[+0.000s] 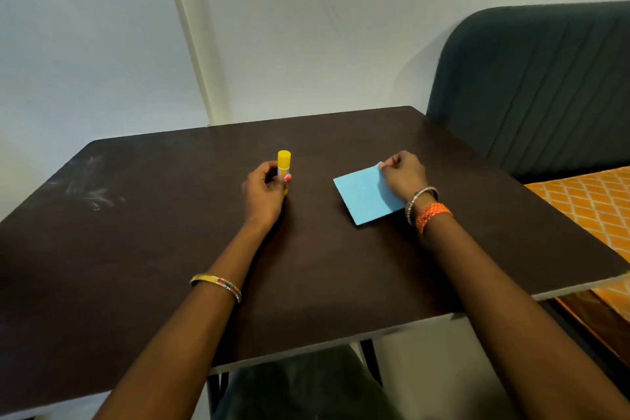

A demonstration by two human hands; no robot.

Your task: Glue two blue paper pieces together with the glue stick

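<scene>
A yellow glue stick [283,160] stands upright near the middle of the dark brown table [136,249], its cap on. My left hand [264,193] wraps around its lower part, thumb and fingers closed on it. To the right lies a square of blue paper [363,196], flat on the table and turned like a diamond. My right hand [404,174] pinches the paper's far right corner between thumb and fingers. Only one blue sheet shows; whether a second lies under it I cannot tell.
A dark teal padded headboard [531,85] rises just behind the table's right side, with an orange patterned bedcover [593,208] beside the right edge. A white wall stands behind. Pale scuff marks [90,191] streak the table's left part.
</scene>
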